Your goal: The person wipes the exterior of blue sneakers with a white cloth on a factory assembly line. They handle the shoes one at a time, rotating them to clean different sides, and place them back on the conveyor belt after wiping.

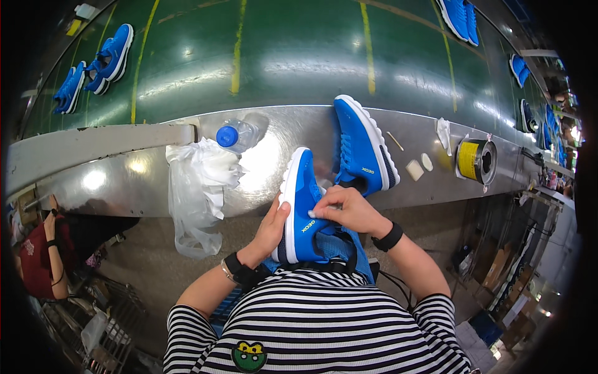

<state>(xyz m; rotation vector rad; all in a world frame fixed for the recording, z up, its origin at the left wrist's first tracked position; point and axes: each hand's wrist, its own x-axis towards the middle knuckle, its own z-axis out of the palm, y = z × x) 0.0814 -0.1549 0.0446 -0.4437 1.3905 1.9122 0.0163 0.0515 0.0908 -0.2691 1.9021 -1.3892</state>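
Observation:
A blue sneaker point(301, 198) with a white sole is held toe-up in front of my body, its heel near my lap. My left hand point(268, 232) is closed along the sole edge and steadies it. The right hand point(350, 210) pinches a small white piece point(312, 214) against the side of the upper, just above the yellow lettering; whether it is cotton or eraser I cannot tell. Just beyond, on the metal ledge, lies a matching blue sneaker point(356, 144), its toe pointing away from me.
The metal ledge point(289, 121) bears a blue-capped bottle point(240, 135), white tissues point(205, 163) with a plastic bag, a cotton swab point(395, 141), two pale pieces and a yellow-labelled can point(476, 161). Beyond runs a green belt point(299, 43) carrying sneakers. Another person point(47, 249) is at left.

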